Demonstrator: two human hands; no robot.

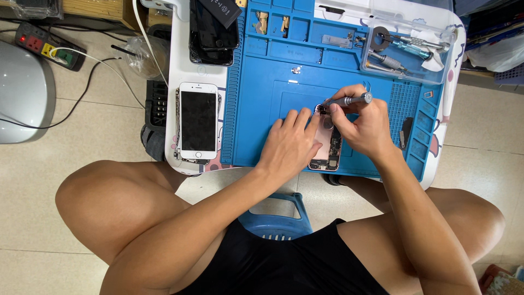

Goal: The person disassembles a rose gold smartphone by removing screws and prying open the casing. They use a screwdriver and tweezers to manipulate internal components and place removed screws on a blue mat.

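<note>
Left hand (pixel 292 145) presses flat on the opened pink phone (pixel 327 145) near the blue mat's (pixel 262 109) front edge; right hand (pixel 363 128) pinches a precision screwdriver (pixel 349 100). A slipping tip could gouge components.

Two hands are working over one blue repair mat (pixel 262 109): the left hand (pixel 292 142) and the right hand (pixel 363 123). One opened pink phone body (pixel 327 145) is lying under them, and one grey screwdriver (pixel 349 100) is being held. One white-fronted phone (pixel 198 121) is sitting at the mat's left, and at least two dark phone screens (pixel 213 30) are stacking up behind it. One clear plastic tray (pixel 406 49) is holding about three more drivers, though I cannot count them surely. One power strip (pixel 49 46) is lying on the floor, and one blue stool (pixel 275 216) is showing between the two knees.
</note>
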